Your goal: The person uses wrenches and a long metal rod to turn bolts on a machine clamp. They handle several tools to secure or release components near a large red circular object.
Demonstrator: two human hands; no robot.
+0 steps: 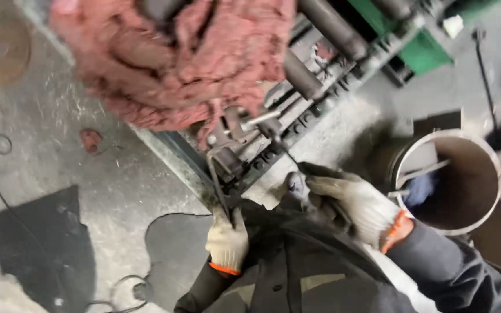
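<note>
Two gloved hands of ours close on dark metal parts at the near end of the long machine frame (pixel 297 124): our left hand (pixel 227 240) grips a thin bent metal strap (pixel 218 188) hanging off the frame's corner, and our right hand (pixel 358 206) curls around a dark tool (pixel 311 171) whose shape we cannot tell. A heap of reddish rags (pixel 175 58) covers the frame's far end. Bare concrete floor (pixel 105 179) opens to the left, while an open round drum (pixel 453 179) stands just beside our right wrist.
</note>
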